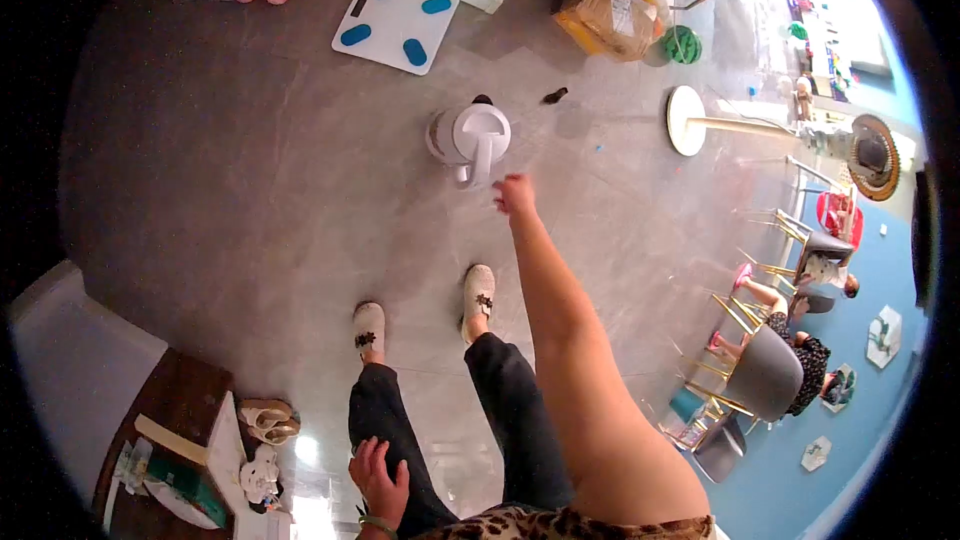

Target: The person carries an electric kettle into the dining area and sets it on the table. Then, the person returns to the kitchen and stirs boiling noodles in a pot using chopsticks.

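Note:
On the grey tiled floor stands a white kettle (482, 130), its handle pointing toward me. My right hand (516, 196) reaches out just to the right of the handle, apart from it, with the fingers partly spread and nothing in them. Near my thigh, at the bottom, my left hand (379, 485) rests low against the dark trousers with its fingers apart and holds nothing.
A white scale (396, 21) lies beyond the kettle. Farther right are a cardboard box (612, 18), a green striped ball (682, 44) and a fan's round base (685, 121). People sit on chairs (765, 372) at the right. A cabinet (180, 405) stands lower left.

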`<control>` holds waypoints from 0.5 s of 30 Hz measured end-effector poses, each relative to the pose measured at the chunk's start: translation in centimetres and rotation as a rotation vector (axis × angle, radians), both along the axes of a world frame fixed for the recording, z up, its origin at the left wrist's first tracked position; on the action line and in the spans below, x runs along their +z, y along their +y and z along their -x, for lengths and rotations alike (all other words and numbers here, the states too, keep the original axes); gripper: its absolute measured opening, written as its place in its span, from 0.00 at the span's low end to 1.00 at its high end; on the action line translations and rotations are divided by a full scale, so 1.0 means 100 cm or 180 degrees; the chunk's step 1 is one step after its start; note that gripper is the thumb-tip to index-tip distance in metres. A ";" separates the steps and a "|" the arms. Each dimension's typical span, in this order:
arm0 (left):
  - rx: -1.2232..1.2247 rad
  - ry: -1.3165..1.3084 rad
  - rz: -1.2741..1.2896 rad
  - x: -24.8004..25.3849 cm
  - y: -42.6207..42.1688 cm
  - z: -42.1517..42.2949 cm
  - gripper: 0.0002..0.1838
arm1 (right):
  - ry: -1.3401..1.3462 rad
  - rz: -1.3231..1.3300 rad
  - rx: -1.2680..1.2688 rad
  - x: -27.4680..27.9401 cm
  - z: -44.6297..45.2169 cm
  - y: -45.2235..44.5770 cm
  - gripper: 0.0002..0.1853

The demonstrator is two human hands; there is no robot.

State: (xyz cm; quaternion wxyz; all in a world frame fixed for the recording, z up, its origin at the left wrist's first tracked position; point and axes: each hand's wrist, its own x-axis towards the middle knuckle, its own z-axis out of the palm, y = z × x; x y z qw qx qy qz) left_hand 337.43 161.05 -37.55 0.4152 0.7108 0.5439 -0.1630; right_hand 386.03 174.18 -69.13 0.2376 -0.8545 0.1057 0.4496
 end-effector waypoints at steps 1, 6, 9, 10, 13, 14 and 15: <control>0.0021 -0.0007 0.0060 -0.001 0.001 -0.003 0.26 | 0.0372 -0.0240 -0.0108 0.010 0.012 -0.003 0.24; -0.0114 -0.0054 0.0033 0.000 0.004 -0.008 0.25 | 0.1341 -0.1283 -0.0482 -0.010 0.044 0.003 0.33; -0.0227 0.0022 0.0021 0.007 0.011 -0.019 0.23 | 0.1038 -0.1328 -0.0484 -0.030 0.054 0.006 0.25; -0.0246 0.0011 -0.0014 0.011 0.014 -0.024 0.23 | 0.0906 -0.1251 -0.0423 -0.034 0.053 0.008 0.26; -0.0354 -0.0080 -0.0160 0.003 0.007 -0.021 0.22 | 0.0783 -0.1636 -0.0285 -0.056 0.056 0.006 0.20; -0.0383 -0.0104 -0.0247 -0.005 0.004 -0.019 0.22 | 0.0779 -0.1908 -0.0465 -0.048 0.060 0.007 0.19; -0.0372 -0.0116 -0.0148 -0.008 0.007 -0.018 0.22 | 0.0766 -0.1944 -0.0520 -0.043 0.065 0.005 0.17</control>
